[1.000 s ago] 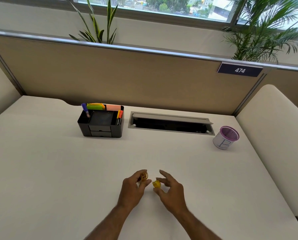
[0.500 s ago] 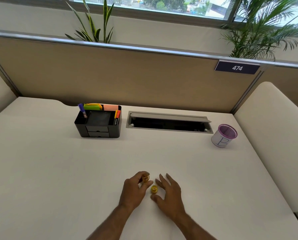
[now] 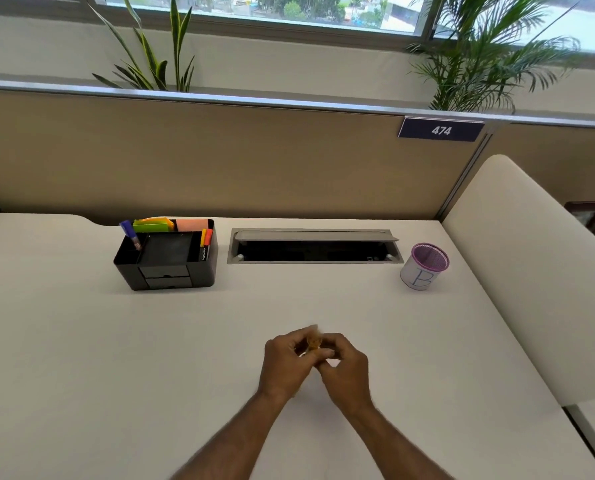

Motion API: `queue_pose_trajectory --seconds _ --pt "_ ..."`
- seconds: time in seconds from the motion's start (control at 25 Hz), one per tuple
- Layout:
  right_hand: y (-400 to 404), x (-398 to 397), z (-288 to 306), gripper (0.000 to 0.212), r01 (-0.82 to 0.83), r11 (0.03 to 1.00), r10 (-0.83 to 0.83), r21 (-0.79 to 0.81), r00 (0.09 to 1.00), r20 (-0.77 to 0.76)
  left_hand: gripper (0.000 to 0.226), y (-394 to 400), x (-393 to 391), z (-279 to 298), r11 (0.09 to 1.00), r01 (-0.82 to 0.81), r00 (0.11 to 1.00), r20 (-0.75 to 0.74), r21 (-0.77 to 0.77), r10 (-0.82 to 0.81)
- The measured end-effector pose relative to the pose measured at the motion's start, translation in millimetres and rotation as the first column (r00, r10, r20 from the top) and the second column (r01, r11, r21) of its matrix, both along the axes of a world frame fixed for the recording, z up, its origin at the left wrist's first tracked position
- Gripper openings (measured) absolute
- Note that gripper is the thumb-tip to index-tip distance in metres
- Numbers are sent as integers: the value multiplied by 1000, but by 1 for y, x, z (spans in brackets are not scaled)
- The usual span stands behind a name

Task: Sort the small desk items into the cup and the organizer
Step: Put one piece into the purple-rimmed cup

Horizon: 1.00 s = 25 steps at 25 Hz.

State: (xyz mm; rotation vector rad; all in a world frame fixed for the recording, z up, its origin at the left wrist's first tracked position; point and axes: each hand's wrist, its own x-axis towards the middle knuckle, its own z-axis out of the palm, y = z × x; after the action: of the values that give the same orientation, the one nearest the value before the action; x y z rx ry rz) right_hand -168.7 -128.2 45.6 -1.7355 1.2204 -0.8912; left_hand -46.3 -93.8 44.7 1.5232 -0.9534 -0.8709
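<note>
My left hand and my right hand meet just above the middle of the white desk. Their fingertips pinch a small yellow-orange item between them, blurred by motion. Both hands have curled fingers, and a second yellow piece does not show; the fingers may hide it. The black organizer stands at the back left with a purple pen, green and pink note pads and orange markers in it. The white mesh cup with a purple rim and a blue letter B stands at the back right.
A grey cable hatch lies open in the desk between organizer and cup. A beige partition with a sign reading 474 closes the back. A cream padded divider bounds the right side.
The hands were apart, my left holding an orange piece and my right over a yellow piece on the desk. They have now come together, and the yellow piece is gone from the desk.
</note>
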Motion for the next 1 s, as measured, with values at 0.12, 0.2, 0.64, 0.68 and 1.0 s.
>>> queue_pose_trajectory --seconds 0.12,0.2,0.64,0.68,1.0 --pt "-20 -11 4 43 62 998 -62 2 997 34 42 -20 -9 7 994 99 994 55 -41 -97" --pt "-35 -22 8 44 104 994 -105 21 993 62 58 -34 -13 9 984 179 973 147 11 -178" --pt "-185 -126 51 33 448 878 -467 -170 879 -96 98 -124 -18 -54 904 190 346 836 383 -427" --pt "-198 -134 53 32 458 867 -485 -194 866 -124 100 -130 -19 -58 898 204 342 831 391 -439" --pt "-271 -148 46 27 494 846 -526 -199 834 -165 110 -146 -30 -79 883 214 338 816 418 -468"
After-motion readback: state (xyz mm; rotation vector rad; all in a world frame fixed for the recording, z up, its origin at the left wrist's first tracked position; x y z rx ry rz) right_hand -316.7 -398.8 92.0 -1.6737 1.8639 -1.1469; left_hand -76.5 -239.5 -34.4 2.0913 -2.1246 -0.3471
